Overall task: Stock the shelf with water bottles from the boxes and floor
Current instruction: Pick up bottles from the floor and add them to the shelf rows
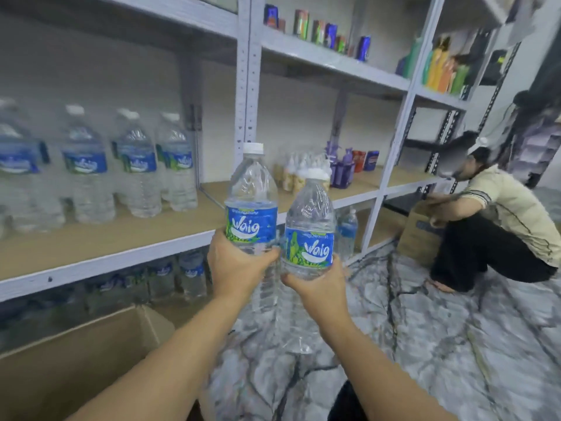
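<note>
My left hand (239, 265) grips a clear water bottle (252, 196) with a blue label and white cap, held upright in front of the shelf edge. My right hand (318, 287) grips a second water bottle (309, 226) of the same kind, slightly lower and to the right, almost touching the first. Several matching bottles (136, 168) stand in a row on the wooden middle shelf (127, 238) to the left. More bottles (191, 275) stand on the level below.
An open cardboard box (91, 344) sits on the marble-pattern floor at lower left. A person (498, 220) crouches at the right beside another box (416, 235). Small bottles and cans (334, 168) stand on the right bay; cans (318, 31) line the upper shelf.
</note>
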